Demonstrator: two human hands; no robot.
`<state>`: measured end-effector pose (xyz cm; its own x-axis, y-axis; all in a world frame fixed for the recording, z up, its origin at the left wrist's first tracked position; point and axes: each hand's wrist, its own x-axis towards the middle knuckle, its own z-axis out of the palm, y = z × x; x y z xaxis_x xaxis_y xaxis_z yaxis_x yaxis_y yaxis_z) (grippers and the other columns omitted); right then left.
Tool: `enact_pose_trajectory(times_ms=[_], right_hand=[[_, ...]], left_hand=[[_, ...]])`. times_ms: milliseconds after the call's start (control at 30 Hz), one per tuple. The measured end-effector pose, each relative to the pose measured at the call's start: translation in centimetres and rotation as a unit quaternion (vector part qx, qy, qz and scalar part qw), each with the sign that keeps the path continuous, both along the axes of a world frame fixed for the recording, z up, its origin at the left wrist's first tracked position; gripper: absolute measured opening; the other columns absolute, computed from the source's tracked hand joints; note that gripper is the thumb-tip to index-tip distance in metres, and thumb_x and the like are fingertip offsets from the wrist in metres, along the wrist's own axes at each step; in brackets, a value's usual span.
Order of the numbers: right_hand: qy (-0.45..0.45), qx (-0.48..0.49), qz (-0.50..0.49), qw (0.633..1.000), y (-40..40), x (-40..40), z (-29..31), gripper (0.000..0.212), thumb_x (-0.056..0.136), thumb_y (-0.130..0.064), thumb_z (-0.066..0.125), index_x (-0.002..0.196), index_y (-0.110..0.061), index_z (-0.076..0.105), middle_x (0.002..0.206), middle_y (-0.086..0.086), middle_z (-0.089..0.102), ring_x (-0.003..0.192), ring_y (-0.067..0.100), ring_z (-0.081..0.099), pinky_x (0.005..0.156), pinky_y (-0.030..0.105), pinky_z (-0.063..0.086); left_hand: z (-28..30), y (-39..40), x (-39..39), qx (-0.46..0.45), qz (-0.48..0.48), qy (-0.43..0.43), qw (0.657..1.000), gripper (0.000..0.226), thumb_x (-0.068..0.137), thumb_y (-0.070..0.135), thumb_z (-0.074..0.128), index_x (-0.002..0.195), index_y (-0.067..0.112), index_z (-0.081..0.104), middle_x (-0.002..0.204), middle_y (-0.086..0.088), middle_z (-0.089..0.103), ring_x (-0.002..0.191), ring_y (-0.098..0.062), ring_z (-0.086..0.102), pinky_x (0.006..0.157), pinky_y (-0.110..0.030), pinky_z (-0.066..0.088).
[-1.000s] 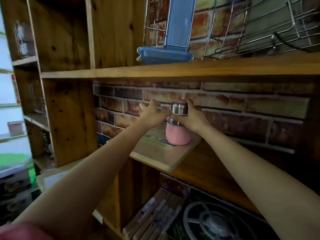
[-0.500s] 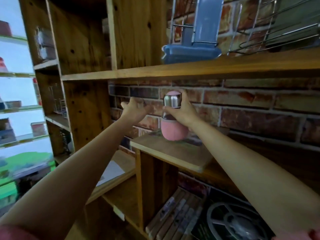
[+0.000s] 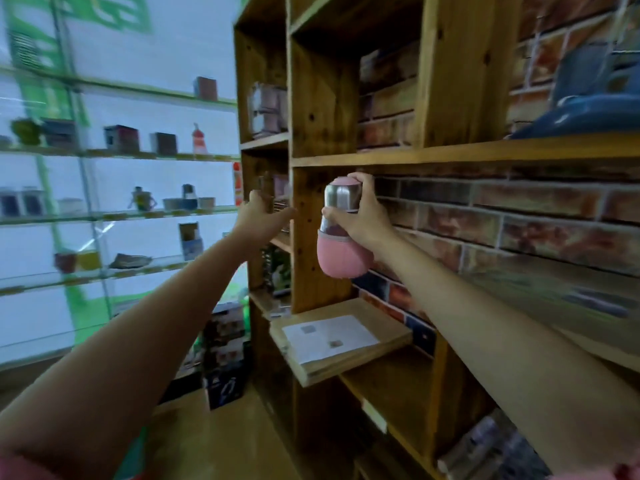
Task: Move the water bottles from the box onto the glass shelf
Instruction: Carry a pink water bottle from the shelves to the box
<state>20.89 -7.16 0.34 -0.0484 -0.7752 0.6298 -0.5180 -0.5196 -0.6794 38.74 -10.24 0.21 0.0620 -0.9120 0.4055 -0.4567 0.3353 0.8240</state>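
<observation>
At the left of the frame the glass shelf [image 3: 114, 216] carries small wares, though through the blur I make out no bottle. Mid-frame, the left hand [image 3: 258, 216] reaches out empty, fingers spread. Right of it, the right hand [image 3: 363, 216] grips the pink water bottle [image 3: 341, 233] aloft; placing remains.

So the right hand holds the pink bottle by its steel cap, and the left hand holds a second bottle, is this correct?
Not quite. In the head view the right hand does hold the pink bottle by its steel cap, but the left hand holds nothing; its fingers are open, reaching toward the wooden shelf unit.
</observation>
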Motion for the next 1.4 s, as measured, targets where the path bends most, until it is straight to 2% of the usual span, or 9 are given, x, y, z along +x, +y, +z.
enact_pose_trajectory(times_ms=[100, 167, 233, 467, 533, 600, 933, 1167, 1400], right_hand=[[-0.017, 0.007, 0.047, 0.999, -0.4, 4.8, 0.0, 0.062, 0.084, -0.017, 0.067, 0.134, -0.016, 0.030, 0.116, 0.001, 0.044, 0.102, 0.017, 0.050, 0.073, 0.012, 0.043], [-0.026, 0.014, 0.081, 0.996, -0.7, 7.5, -0.1, 0.061, 0.086, -0.011, 0.064, 0.136, -0.012, 0.028, 0.114, 0.001, 0.041, 0.095, 0.013, 0.046, 0.052, -0.004, 0.036], [-0.025, 0.007, 0.096, 0.995, -1.5, 9.8, -0.3, 0.062, 0.086, -0.011, 0.064, 0.136, -0.012, 0.027, 0.117, 0.001, 0.038, 0.101, 0.014, 0.044, 0.050, -0.006, 0.034], [-0.007, 0.016, 0.143, 0.990, -4.9, 17.6, -1.4, 0.061, 0.084, -0.018, 0.068, 0.132, -0.017, 0.031, 0.116, -0.005, 0.039, 0.107, 0.017, 0.046, 0.067, 0.011, 0.041], [-0.001, 0.021, 0.163, 0.986, -6.0, 19.6, -1.9, 0.061, 0.082, -0.018, 0.069, 0.132, -0.015, 0.032, 0.116, -0.001, 0.043, 0.105, 0.018, 0.048, 0.065, 0.005, 0.043], [0.009, 0.024, 0.178, 0.984, -7.5, 21.8, -2.3, 0.063, 0.081, -0.022, 0.070, 0.132, -0.018, 0.033, 0.116, 0.000, 0.045, 0.105, 0.021, 0.051, 0.076, 0.017, 0.048], [0.008, 0.076, 0.223, 0.972, -16.2, 33.0, -1.6, 0.066, 0.078, -0.038, 0.072, 0.122, -0.009, 0.032, 0.111, 0.004, 0.051, 0.105, 0.028, 0.056, 0.091, 0.045, 0.049], [-0.007, 0.089, 0.294, 0.952, -21.0, 39.8, -1.0, 0.062, 0.078, -0.037, 0.073, 0.120, -0.010, 0.036, 0.111, 0.002, 0.049, 0.098, 0.023, 0.052, 0.081, 0.037, 0.047], [-0.015, 0.094, 0.370, 0.924, -22.5, 47.8, -1.4, 0.059, 0.076, -0.038, 0.074, 0.114, -0.012, 0.037, 0.108, 0.001, 0.051, 0.098, 0.024, 0.054, 0.078, 0.035, 0.046]], left_hand=[[-0.3, 0.3, 5.4, -0.004, 0.034, 0.014, 0.999, 0.058, 0.082, 0.034, 0.068, 0.124, 0.006, 0.040, 0.112, -0.018, 0.057, 0.102, -0.032, 0.057, 0.085, -0.038, 0.047], [-0.4, 0.4, 8.9, -0.005, 0.048, 0.015, 0.999, 0.062, 0.081, 0.035, 0.069, 0.126, 0.004, 0.039, 0.109, -0.017, 0.057, 0.101, -0.031, 0.058, 0.091, -0.042, 0.049], [-0.7, 0.3, 11.8, 0.001, 0.057, 0.020, 0.998, 0.065, 0.080, 0.036, 0.070, 0.127, 0.006, 0.038, 0.114, -0.018, 0.058, 0.106, -0.033, 0.059, 0.095, -0.047, 0.048], [-2.3, -0.3, 20.2, 0.014, 0.101, 0.031, 0.994, 0.063, 0.084, 0.033, 0.068, 0.131, 0.007, 0.036, 0.119, -0.014, 0.057, 0.103, -0.029, 0.056, 0.092, -0.042, 0.048], [-2.8, -0.9, 22.5, 0.009, 0.119, 0.036, 0.992, 0.064, 0.083, 0.032, 0.068, 0.132, 0.005, 0.036, 0.124, -0.013, 0.053, 0.104, -0.029, 0.056, 0.086, -0.039, 0.049], [-3.3, -1.4, 24.7, 0.002, 0.140, 0.035, 0.990, 0.063, 0.085, 0.030, 0.066, 0.133, 0.004, 0.036, 0.116, -0.007, 0.052, 0.093, -0.023, 0.055, 0.079, -0.034, 0.048], [-2.0, -5.7, 34.9, 0.010, 0.221, 0.023, 0.975, 0.063, 0.084, 0.035, 0.067, 0.131, 0.007, 0.036, 0.113, -0.011, 0.059, 0.110, -0.029, 0.058, 0.100, -0.048, 0.045], [-1.5, -8.3, 38.9, 0.005, 0.264, 0.005, 0.964, 0.062, 0.084, 0.035, 0.066, 0.132, 0.008, 0.036, 0.110, -0.009, 0.058, 0.110, -0.029, 0.057, 0.099, -0.049, 0.046], [-2.1, -9.3, 43.0, 0.074, 0.225, 0.027, 0.971, 0.053, 0.089, 0.011, 0.055, 0.137, 0.011, 0.032, 0.101, -0.003, 0.056, 0.104, -0.023, 0.055, 0.093, -0.040, 0.048]])
